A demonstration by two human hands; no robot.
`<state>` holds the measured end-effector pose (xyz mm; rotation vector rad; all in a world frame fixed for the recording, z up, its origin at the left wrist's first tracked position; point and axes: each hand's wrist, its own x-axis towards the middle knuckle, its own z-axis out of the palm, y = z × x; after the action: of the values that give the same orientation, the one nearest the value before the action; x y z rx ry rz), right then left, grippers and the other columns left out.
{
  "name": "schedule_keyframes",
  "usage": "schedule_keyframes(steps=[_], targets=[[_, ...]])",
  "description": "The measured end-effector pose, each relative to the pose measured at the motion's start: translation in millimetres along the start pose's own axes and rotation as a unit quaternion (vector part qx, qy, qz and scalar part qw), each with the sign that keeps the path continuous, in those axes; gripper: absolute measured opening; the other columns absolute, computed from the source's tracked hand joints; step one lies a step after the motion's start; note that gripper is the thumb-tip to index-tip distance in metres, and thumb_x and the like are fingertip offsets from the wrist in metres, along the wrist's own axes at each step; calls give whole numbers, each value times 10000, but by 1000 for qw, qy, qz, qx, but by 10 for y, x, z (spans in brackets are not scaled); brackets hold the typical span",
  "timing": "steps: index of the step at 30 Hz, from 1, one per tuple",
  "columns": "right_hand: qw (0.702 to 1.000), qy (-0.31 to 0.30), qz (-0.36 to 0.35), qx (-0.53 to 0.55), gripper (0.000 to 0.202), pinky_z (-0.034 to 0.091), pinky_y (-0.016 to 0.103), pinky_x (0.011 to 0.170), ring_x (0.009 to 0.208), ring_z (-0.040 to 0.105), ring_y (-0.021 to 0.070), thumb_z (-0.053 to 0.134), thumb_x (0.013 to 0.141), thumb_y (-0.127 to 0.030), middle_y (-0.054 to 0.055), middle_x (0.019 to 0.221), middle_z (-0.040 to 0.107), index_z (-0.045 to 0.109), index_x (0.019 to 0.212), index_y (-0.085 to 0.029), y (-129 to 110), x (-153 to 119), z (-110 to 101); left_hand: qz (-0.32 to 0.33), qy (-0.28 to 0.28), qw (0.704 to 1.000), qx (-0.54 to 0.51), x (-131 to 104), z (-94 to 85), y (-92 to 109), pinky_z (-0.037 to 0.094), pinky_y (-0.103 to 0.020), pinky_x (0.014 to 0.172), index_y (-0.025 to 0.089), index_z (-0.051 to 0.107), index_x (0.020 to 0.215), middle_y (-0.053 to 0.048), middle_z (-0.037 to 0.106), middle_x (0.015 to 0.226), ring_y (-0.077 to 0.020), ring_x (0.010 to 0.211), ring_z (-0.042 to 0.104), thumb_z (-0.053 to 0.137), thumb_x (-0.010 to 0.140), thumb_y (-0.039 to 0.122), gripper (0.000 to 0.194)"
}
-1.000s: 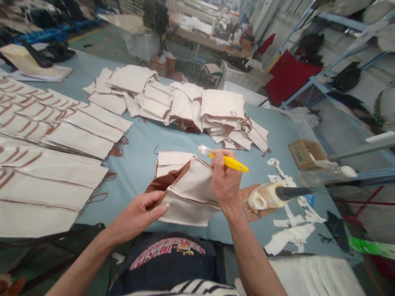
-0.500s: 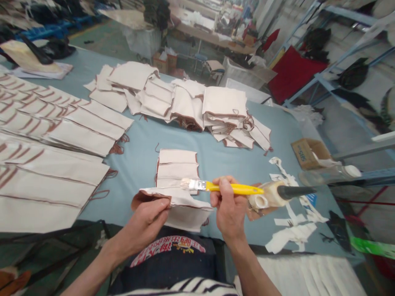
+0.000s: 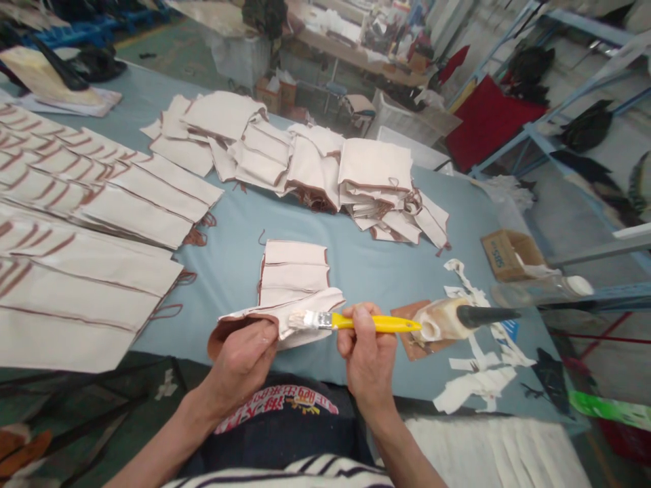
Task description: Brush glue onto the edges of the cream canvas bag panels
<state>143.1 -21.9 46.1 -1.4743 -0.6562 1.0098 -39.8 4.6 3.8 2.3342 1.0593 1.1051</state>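
My left hand (image 3: 247,359) pinches the brown-lined edge of a cream fabric piece (image 3: 318,305) near the table's front edge. Between the fingers of my right hand (image 3: 369,352) is a paintbrush (image 3: 381,324) with a yellow handle, pointing left. Its pale bristles lie over the fabric piece, beside my left fingertips; whether they touch it is hard to tell. Behind, a second cream piece (image 3: 295,263) with brown edges lies flat, partly covered by the held one. To the right of my right hand, a glue-stained bottle (image 3: 445,318) with a black nozzle rests on its side on a brown patch.
Overlapping rows of cream pieces (image 3: 76,298) cover the left of the blue-grey table (image 3: 386,268). Heaped cream pieces (image 3: 376,163) line its back. At the right are white scraps (image 3: 475,386), a cardboard box (image 3: 508,254) and a clear bottle (image 3: 539,291).
The held fabric has folded up and its lower flap no longer hangs toward me. My right hand and the brush have shifted slightly left and down. The view has moved a little.
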Motion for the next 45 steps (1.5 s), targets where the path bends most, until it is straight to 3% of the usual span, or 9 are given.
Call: schedule_keyframes(steps=[4,9,20,22,27,30,34,37,45], targets=[[999,-49,17,-14,453,231,204,362,329,304,77,585,901,-642,-109,381,391,569,751,-215,1,-43,20,-21,1,1000,-4,-45,-6,-17,504,-266,656,186,641,812,-41,684,711,-166,656,638,451,956,39,280],[1000,-7,-10,-2,439,259,204,369,345,333,86,600,896,-634,-103,396,410,580,770,-214,50,-29,14,-34,-5,999,-42,-21,-2,-5,513,-260,652,186,643,780,-39,689,709,-158,654,625,467,949,29,291],[996,-80,-6,-30,409,266,212,370,342,326,85,603,881,-601,-102,390,403,573,738,-218,-95,127,40,-6,-7,998,-59,52,8,-35,499,-250,663,190,620,794,-33,668,741,-159,689,628,469,945,14,277],[995,-93,4,-25,402,256,209,368,340,319,81,603,887,-587,-101,390,405,572,737,-215,-77,124,41,-27,-8,998,-63,59,12,-34,497,-254,667,187,629,790,-31,667,737,-162,682,626,469,944,21,277],[999,-44,-8,7,420,262,208,371,350,324,83,598,897,-608,-107,394,397,585,763,-210,12,191,25,-126,-65,985,-104,114,0,24,507,-261,720,173,685,849,-41,704,778,-172,718,649,490,970,104,240],[997,-74,10,26,401,268,204,381,348,333,80,600,917,-585,-110,396,400,590,783,-207,28,231,-25,-188,-82,968,-143,154,2,48,503,-268,733,173,695,861,-46,714,817,-182,756,651,497,974,181,228],[995,-86,1,59,384,265,199,394,359,320,75,613,935,-561,-115,407,390,589,788,-207,-27,258,-140,-301,-93,927,-205,239,3,37,449,-247,632,180,663,784,-1,626,723,-164,683,571,553,945,299,229],[992,-107,-31,58,382,266,199,397,359,328,74,607,952,-546,-112,412,396,589,771,-210,-54,279,-165,-353,-102,879,-303,347,-11,54,476,-248,659,174,670,802,2,629,728,-176,725,589,622,915,403,259],[943,-132,-296,-73,206,466,269,562,512,574,132,585,1014,-382,-49,587,622,678,907,-233,138,391,-171,-424,-161,706,-544,417,-72,155,562,-269,756,187,737,1129,-8,745,840,-149,684,651,774,880,435,353]])
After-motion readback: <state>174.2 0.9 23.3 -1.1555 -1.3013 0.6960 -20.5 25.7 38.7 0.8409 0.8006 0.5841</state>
